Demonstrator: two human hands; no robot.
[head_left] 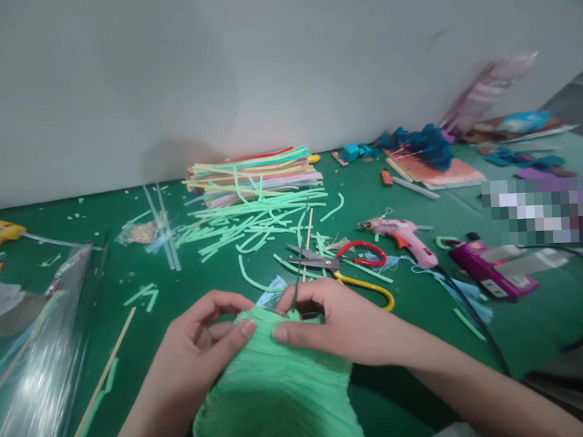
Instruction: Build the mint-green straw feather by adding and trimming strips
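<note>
Both my hands hold a gathered piece of light green pleated crepe paper (274, 387) near the front of the green table (129, 264). My left hand (195, 351) pinches its top edge from the left, thumb pressed on the paper. My right hand (335, 323) grips the top from the right and also pinches a thin dark wire or stick (298, 276) that stands up between its fingers. Just beyond my hands lie red-and-yellow handled scissors (351, 264).
A stack of coloured straws (255, 172) and several cut green strips (253, 223) lie mid-table. A pink glue gun (405, 236) and a purple device (487, 271) with black cable are right. Clear plastic wrap (31, 358) and a wooden skewer (100, 381) lie left. Blue paper scraps (423, 142) sit by the wall.
</note>
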